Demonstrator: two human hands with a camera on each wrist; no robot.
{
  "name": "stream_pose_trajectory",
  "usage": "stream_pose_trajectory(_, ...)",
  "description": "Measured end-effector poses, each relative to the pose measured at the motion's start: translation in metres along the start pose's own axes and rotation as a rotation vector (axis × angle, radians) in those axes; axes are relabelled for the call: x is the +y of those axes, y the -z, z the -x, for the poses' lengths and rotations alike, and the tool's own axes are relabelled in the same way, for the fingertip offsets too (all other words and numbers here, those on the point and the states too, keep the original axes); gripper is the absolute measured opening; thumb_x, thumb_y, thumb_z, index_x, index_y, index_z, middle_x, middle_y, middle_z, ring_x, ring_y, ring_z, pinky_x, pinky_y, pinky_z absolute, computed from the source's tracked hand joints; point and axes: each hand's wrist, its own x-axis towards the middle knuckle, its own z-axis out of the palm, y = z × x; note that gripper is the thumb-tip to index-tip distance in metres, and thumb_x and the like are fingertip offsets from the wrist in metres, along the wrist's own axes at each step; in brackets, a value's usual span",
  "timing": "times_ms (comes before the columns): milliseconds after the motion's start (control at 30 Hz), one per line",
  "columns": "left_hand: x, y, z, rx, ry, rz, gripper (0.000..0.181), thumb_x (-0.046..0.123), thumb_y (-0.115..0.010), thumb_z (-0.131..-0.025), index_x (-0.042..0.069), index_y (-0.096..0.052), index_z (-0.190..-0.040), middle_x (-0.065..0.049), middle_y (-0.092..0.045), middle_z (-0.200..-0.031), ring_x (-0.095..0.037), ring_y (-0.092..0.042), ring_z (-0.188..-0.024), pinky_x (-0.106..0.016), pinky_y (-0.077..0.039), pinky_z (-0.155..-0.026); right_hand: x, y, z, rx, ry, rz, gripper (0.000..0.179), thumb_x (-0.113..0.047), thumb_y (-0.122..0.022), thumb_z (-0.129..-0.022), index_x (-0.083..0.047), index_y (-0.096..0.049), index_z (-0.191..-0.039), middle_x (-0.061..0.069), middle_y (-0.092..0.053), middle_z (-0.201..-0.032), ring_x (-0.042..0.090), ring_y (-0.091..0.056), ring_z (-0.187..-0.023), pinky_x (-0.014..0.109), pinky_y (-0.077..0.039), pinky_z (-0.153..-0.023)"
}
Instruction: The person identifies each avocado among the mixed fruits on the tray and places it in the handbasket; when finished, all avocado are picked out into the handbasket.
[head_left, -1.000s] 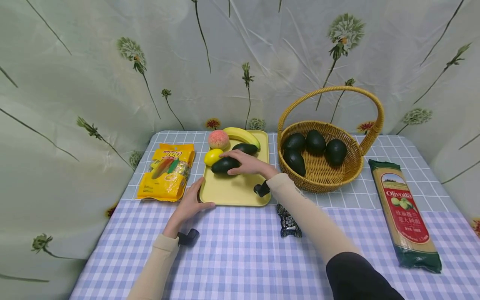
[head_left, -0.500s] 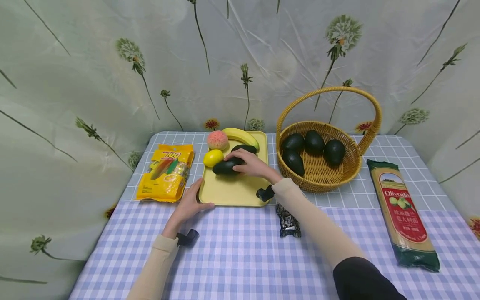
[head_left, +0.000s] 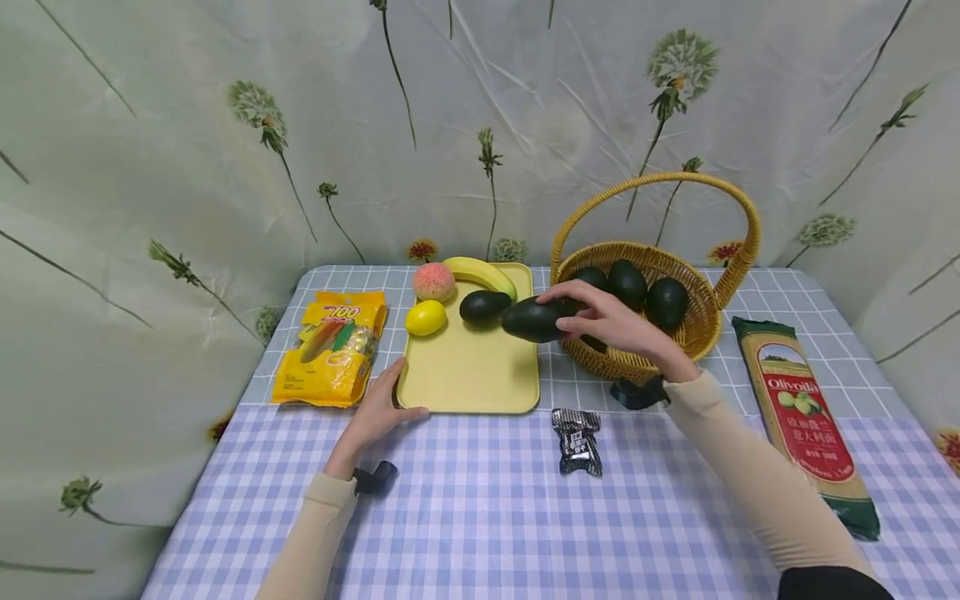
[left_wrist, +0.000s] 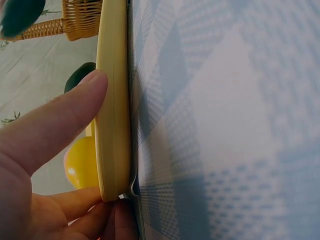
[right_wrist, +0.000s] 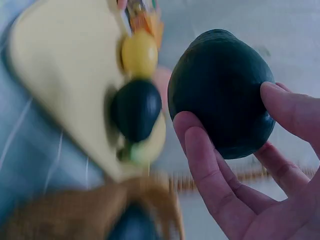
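My right hand point(head_left: 611, 323) holds a dark green avocado point(head_left: 528, 320) in the air between the yellow tray point(head_left: 472, 375) and the wicker basket point(head_left: 693, 354). The right wrist view shows thumb and fingers around this avocado point(right_wrist: 220, 95). At the tray's front left corner, my left hand point(head_left: 378, 408) grips the edge. Its thumb point(left_wrist: 75, 110) presses the tray's side point(left_wrist: 114, 110) in the left wrist view. On the tray lie another avocado point(head_left: 483, 307), a lemon point(head_left: 425, 317), a peach point(head_left: 434, 282) and a banana point(head_left: 480, 271). Several avocados point(head_left: 667, 303) sit in the basket, partly hidden by my hand.
A yellow candy bag point(head_left: 330, 350) lies left of the tray. A small black packet point(head_left: 577, 442) is in front, on the checked cloth point(head_left: 480, 517). Right of the basket lies a pasta pack point(head_left: 806, 417). The basket's tall handle point(head_left: 656, 178) arches above it.
My right hand has lifted the front avocado off the tray and carried it right, to the basket's left side. The left hand stays at the tray corner.
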Motion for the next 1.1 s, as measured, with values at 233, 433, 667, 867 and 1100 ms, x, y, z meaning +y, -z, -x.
stream_pose_trajectory(233,-0.001,0.001,0.002,0.005,0.012,-0.013,0.101,0.027,-0.079,-0.080,-0.005,-0.015,-0.150,-0.026,-0.017,-0.154,-0.040,-0.017,-0.140,-0.052,-0.016,-0.113,0.024,0.051,0.054,0.136,-0.165,0.075,0.038,-0.011,-0.052,-0.099,-0.001,-0.046,-0.136,0.021,-0.036,-0.135,0.039,-0.062,-0.095,0.041,-0.055,-0.078)
stream_pose_trajectory(433,-0.001,0.002,0.002,0.006,0.019,-0.011,0.101,0.028,-0.079,-0.080,-0.006,-0.014,-0.150,-0.026,-0.017,-0.154,-0.040,-0.017,-0.140,-0.052,-0.016,-0.113,0.038,0.078,0.073,0.187,-0.263,0.118,0.043,-0.014,-0.049,-0.101,0.002,-0.039,-0.140,0.025,-0.027,-0.144,0.036,-0.061,-0.098,0.035,-0.055,-0.077)
stream_pose_trajectory(667,-0.001,0.002,0.001,0.005,0.016,-0.004,0.101,0.027,-0.079,-0.080,-0.005,-0.014,-0.150,-0.026,-0.016,-0.154,-0.040,-0.016,-0.140,-0.052,-0.015,-0.113,0.043,0.082,0.063,0.195,-0.289,0.144,0.041,-0.009,-0.049,-0.100,0.005,-0.041,-0.137,0.028,-0.030,-0.141,0.043,-0.059,-0.098,0.036,-0.056,-0.076)
stream_pose_trajectory(867,0.000,0.001,0.000,0.000,0.015,-0.010,0.101,0.028,-0.079,-0.080,-0.005,-0.015,-0.150,-0.026,-0.016,-0.154,-0.040,-0.017,-0.140,-0.052,-0.015,-0.113,0.050,0.078,0.052,0.079,-0.363,0.189,0.042,-0.004,-0.049,-0.099,0.005,-0.040,-0.139,0.033,-0.027,-0.141,0.043,-0.060,-0.100,0.048,-0.052,-0.084)
stream_pose_trajectory(1100,0.000,0.000,0.000,0.001,0.007,-0.018,0.101,0.028,-0.079,-0.080,-0.005,-0.016,-0.150,-0.026,-0.017,-0.154,-0.041,-0.017,-0.140,-0.052,-0.015,-0.112,0.051,0.074,0.055,0.032,-0.419,0.192,0.044,-0.008,-0.049,-0.099,0.004,-0.038,-0.140,0.031,-0.030,-0.139,0.038,-0.056,-0.100,0.052,-0.046,-0.089)
